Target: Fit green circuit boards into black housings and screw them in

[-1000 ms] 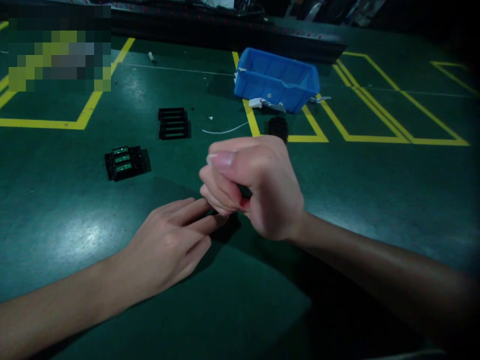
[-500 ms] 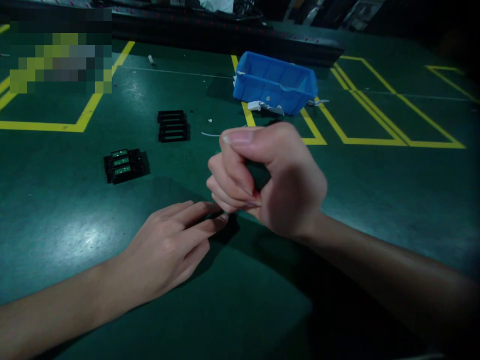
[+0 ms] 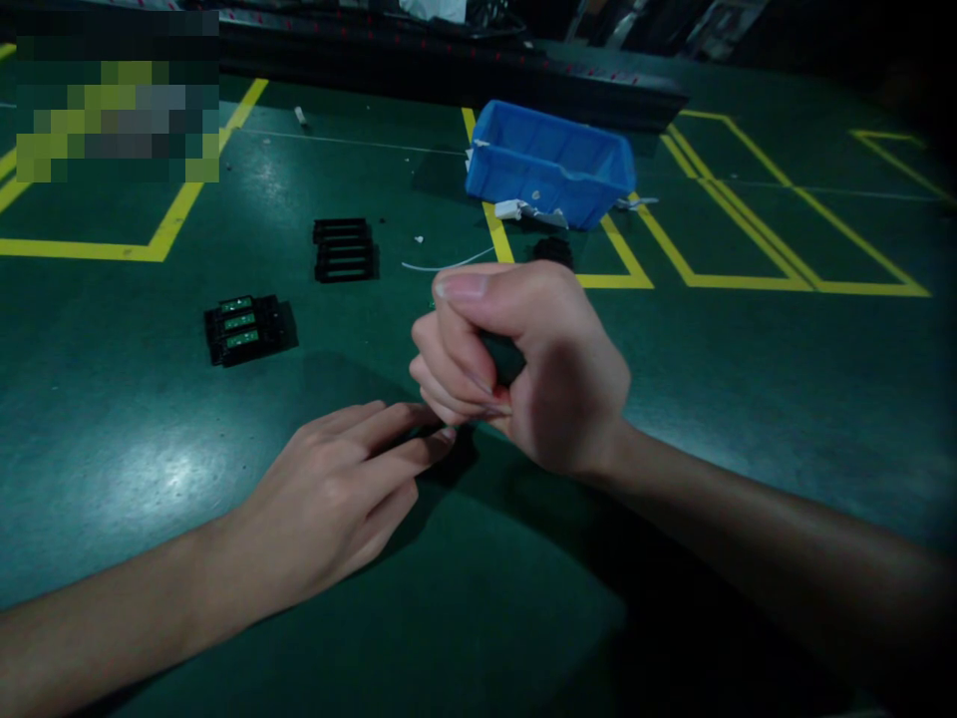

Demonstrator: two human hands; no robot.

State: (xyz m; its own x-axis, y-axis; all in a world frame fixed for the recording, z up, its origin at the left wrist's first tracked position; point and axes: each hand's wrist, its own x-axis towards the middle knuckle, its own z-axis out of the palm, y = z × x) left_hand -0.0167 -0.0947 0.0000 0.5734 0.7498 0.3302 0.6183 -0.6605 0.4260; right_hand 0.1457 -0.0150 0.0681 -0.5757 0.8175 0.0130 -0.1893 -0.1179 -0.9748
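Note:
My right hand (image 3: 523, 364) is closed in a fist, thumb on top, above the green floor. What it grips, if anything, is hidden by the fingers. My left hand (image 3: 351, 479) lies low to the left, fingers pinched round something dark just under the right fist; its shape is mostly covered. To the left of the hands sits a black holder (image 3: 276, 324) bearing green circuit boards (image 3: 240, 322). Farther back lies a black slotted frame (image 3: 343, 250). Another small black part (image 3: 553, 249) shows just behind my right hand.
A blue plastic bin (image 3: 542, 175) stands on the floor beyond the hands, with white scraps (image 3: 530, 212) against its front. A thin white strip (image 3: 449, 265) lies nearer. Yellow lines (image 3: 740, 282) mark the floor, and a long dark beam (image 3: 449, 75) crosses the back.
My right fist has shifted slightly left and down, uncovering more of the white strip and the small black part behind it. My left hand stays put.

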